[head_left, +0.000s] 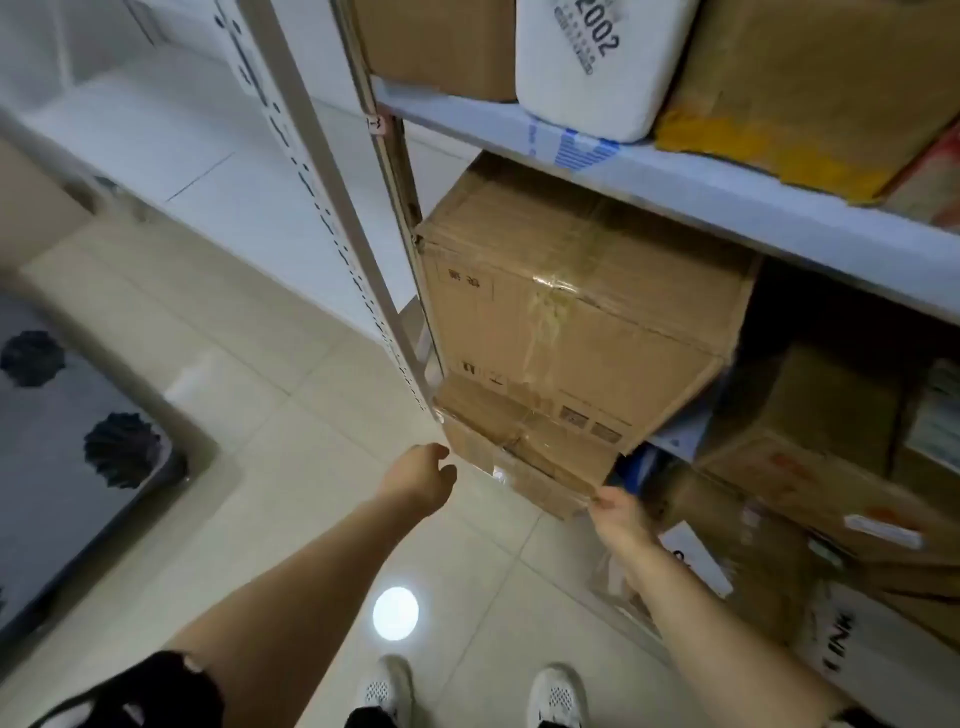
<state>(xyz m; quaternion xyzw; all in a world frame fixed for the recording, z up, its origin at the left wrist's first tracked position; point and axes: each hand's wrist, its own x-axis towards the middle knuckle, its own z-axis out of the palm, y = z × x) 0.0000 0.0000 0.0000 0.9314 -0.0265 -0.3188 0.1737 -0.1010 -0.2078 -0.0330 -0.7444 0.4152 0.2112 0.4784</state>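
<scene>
Taped cardboard box sat tilted, jutting out of shelf rack, lower end overhanging floor. Judged bulky, stiff, likely heavy. Tape slick, lower flaps dented, so best held under both bottom corners. Sealed, contents hidden.
Right hand gripped box's lower right corner.
Left hand loose-fingered, empty, just beside box's lower left corner.
Right of box: smaller cartons, closed.
Above box: white foam pack.

I see a large brown cardboard box, sealed with clear tape down its middle seam and printed with small black marks. It sits at the left end of the shelf, against the upright, tipped forward past the shelf edge.
</scene>
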